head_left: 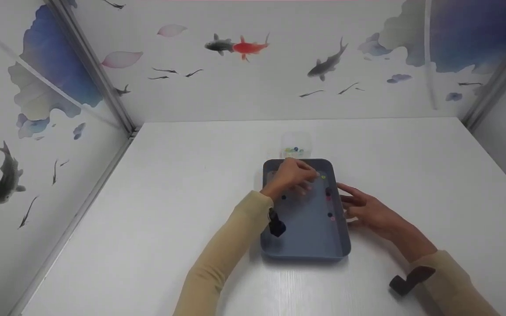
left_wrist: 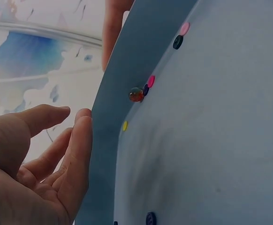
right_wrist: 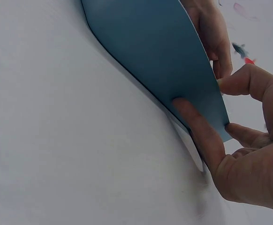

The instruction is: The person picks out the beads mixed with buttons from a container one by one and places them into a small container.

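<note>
My left hand (head_left: 294, 175) hovers over the far end of a blue-grey tray (head_left: 301, 241). Its thumb and forefinger (left_wrist: 82, 140) stand a little apart in the left wrist view, with nothing visible between them. Along the tray's right wall lie a yellow button (left_wrist: 125, 125), a brownish glass marble (left_wrist: 136, 94), a bright pink button (left_wrist: 151, 81), a dark green button (left_wrist: 178, 42) and a pale pink one (left_wrist: 185, 28). A navy button (left_wrist: 150, 219) lies farther left. My right hand (head_left: 374, 215) touches the tray's outer right side with extended fingers (right_wrist: 200, 126).
Just beyond the tray stands a small clear container (head_left: 297, 142) with several coloured pieces at its bottom. The white table (head_left: 182, 188) meets printed panels (head_left: 257, 96) at the back and left side. A dark wrist camera (head_left: 276, 226) hangs over the tray's left part.
</note>
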The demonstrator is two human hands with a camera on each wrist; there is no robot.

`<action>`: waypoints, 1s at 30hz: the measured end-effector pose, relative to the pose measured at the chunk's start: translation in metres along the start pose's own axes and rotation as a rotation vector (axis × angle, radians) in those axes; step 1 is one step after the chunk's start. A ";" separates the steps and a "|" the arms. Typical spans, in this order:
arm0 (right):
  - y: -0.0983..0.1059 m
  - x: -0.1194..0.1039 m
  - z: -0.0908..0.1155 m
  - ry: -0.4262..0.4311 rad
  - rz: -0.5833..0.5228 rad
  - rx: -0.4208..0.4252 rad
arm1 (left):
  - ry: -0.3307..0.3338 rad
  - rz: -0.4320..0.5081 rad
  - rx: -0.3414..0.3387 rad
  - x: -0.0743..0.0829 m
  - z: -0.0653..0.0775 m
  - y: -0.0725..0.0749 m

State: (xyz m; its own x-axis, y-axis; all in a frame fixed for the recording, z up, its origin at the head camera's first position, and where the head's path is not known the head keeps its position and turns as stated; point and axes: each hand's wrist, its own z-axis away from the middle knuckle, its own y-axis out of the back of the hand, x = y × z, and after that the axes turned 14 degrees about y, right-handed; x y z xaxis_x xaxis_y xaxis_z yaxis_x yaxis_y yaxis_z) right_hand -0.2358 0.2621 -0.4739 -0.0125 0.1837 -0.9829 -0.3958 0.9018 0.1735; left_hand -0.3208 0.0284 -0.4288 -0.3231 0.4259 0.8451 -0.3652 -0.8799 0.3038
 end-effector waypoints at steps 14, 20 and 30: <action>0.000 -0.002 0.001 -0.002 -0.010 0.001 | 0.036 -0.053 0.017 -0.001 -0.001 -0.022; 0.001 -0.001 0.001 0.004 -0.015 -0.005 | 0.045 -0.049 0.007 0.003 -0.002 -0.030; 0.001 0.001 -0.001 0.002 -0.021 -0.005 | 0.008 -0.106 0.014 0.003 -0.008 -0.039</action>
State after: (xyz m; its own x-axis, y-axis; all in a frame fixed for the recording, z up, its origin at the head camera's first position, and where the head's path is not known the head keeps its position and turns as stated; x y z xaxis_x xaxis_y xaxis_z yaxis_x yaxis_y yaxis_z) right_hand -0.2370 0.2627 -0.4746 -0.0061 0.1636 -0.9865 -0.4002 0.9037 0.1523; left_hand -0.3146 0.0652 -0.4417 -0.2902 0.5181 0.8046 -0.3855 -0.8328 0.3973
